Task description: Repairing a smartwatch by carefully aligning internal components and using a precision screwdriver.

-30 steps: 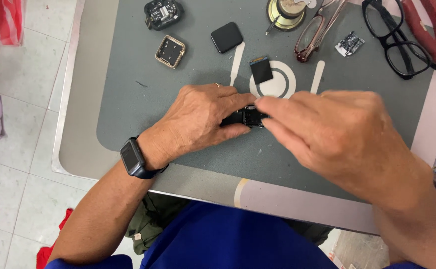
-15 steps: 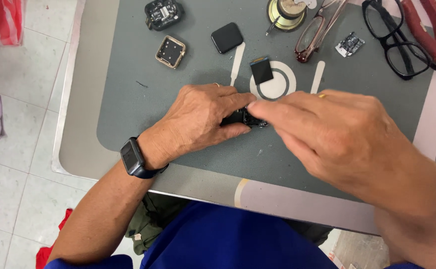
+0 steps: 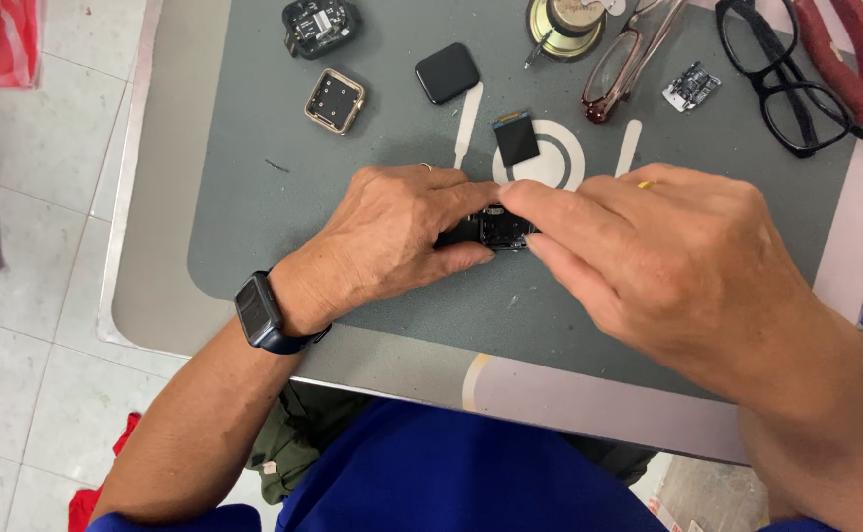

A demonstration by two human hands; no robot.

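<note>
Watch body (image 3: 493, 229), small and black, sits mid-counter (image 3: 165, 296), clamped in the left hand (image 3: 392, 236) grip; right hand (image 3: 668, 266) fingertips pinch its right end.

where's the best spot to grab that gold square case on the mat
Take the gold case by two opposite side edges, coming straight down from above. It lies flat on the grey mat with its open face up, so only the thin rim offers a grip. Nothing crowds its sides.

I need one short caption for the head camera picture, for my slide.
Both hands, left hand and right hand, hold a small black watch case over a grey mat.
</note>
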